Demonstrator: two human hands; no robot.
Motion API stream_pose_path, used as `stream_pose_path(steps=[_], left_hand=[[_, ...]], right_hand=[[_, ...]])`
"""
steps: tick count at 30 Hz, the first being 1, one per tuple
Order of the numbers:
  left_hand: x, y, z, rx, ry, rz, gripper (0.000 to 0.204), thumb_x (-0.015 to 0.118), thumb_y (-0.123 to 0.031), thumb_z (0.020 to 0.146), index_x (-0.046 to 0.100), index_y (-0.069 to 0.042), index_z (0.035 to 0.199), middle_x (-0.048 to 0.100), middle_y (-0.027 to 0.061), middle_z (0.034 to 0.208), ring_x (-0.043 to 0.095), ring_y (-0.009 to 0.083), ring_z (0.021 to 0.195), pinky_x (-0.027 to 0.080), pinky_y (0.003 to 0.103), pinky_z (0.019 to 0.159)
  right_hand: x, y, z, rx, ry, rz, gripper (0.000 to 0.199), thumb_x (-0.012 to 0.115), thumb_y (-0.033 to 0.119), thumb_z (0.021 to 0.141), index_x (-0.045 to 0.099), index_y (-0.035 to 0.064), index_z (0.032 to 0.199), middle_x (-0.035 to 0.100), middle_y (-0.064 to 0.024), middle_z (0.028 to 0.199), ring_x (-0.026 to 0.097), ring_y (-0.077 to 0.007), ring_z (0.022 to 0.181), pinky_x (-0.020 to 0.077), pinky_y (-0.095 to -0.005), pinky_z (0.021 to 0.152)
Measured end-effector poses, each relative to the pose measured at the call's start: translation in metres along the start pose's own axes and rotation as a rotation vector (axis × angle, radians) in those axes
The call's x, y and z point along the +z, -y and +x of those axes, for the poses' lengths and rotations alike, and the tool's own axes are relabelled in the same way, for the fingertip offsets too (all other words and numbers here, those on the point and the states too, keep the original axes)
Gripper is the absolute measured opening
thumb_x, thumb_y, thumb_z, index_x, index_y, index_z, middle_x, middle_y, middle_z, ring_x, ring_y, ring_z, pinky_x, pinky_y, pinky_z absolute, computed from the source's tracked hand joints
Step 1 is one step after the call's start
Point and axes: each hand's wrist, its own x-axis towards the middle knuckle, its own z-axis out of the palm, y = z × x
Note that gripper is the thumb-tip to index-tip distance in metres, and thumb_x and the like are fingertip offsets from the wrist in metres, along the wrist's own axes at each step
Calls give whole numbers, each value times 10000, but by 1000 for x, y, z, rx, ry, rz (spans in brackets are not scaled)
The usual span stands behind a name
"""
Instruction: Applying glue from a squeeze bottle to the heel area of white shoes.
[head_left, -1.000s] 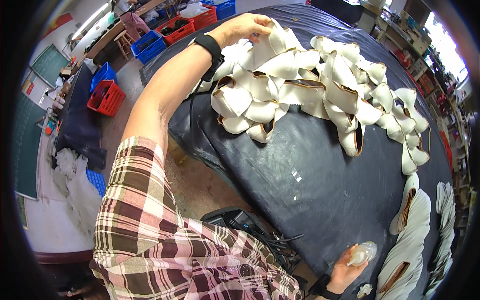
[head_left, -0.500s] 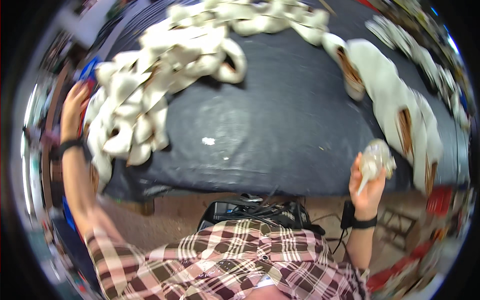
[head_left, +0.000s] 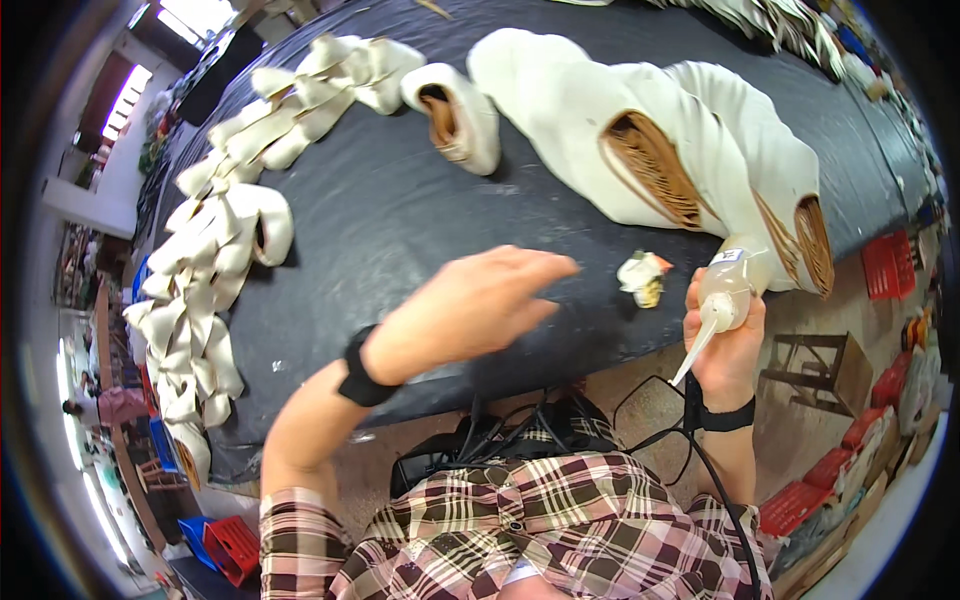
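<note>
My right hand (head_left: 728, 355) is wrapped around a translucent squeeze bottle (head_left: 730, 285) with a long, thin nozzle pointing down toward me. Over the middle of the table, my left hand (head_left: 475, 305) has its fingers stretched out and nothing in it. Beyond the bottle, overlapping white leather-like pieces (head_left: 560, 110) lie in a thick row, their brown inner layers showing at the openings. One white piece (head_left: 480, 125) with a brown inside rests at the near-left end of that row. A small crumpled white and yellow scrap (head_left: 640, 280) lies between my hands.
A long chain of overlapping white pieces (head_left: 200, 300) curves along the table's left side. The black-covered table (head_left: 370, 220) ends just in front of me. On the floor at right stand a wooden stool (head_left: 820, 370) and red crates (head_left: 888, 265). Cables (head_left: 655, 430) hang near my body.
My left hand has come from the far-left white pieces to the table's middle. My view has turned rightward. The bottle stays in my right hand; the crumpled scrap now shows on the table.
</note>
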Motion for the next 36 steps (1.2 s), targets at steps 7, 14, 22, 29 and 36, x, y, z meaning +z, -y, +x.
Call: stream_pose_path(steps=[7,14,22,29,36], left_hand=[[108,12,119,194,-210,360,393,539,-81,692,448,-26,1070,463,98,1132,450,231,1030,391,307,824],[135,24,116,319,-212,606,394,508,-155,699,472,-41,1074,442,72,1111,431,193,995,398,263,696],[144,7,133,161,-134,603,85,537,-138,668,512,-83,728,486,23,694,486,173,722,402,284,624],[68,36,138,-34,-191,101,85,533,-176,742,587,-118,774,567,76,696,573,280,681,460,375,575],[52,42,86,169,9,337,117,527,-39,675,560,-117,756,554,52,687,572,216,696,465,319,610]], right_hand=[[-35,54,-12,-103,-55,181,404,511,305,785,460,73,1112,517,-155,1071,547,-258,938,519,-366,637],[-45,66,-18,-171,-63,183,441,536,327,771,457,50,1104,548,-151,1013,568,-267,873,514,-353,620],[-44,65,-20,-116,-108,107,423,506,327,785,460,52,1103,545,-144,1017,576,-260,854,515,-345,606],[-41,65,-7,-85,-64,66,438,518,323,781,441,52,1116,546,-150,1016,576,-260,856,510,-354,606],[-19,49,0,-8,2,24,457,506,350,783,428,53,1121,545,-137,992,568,-229,835,508,-317,596]])
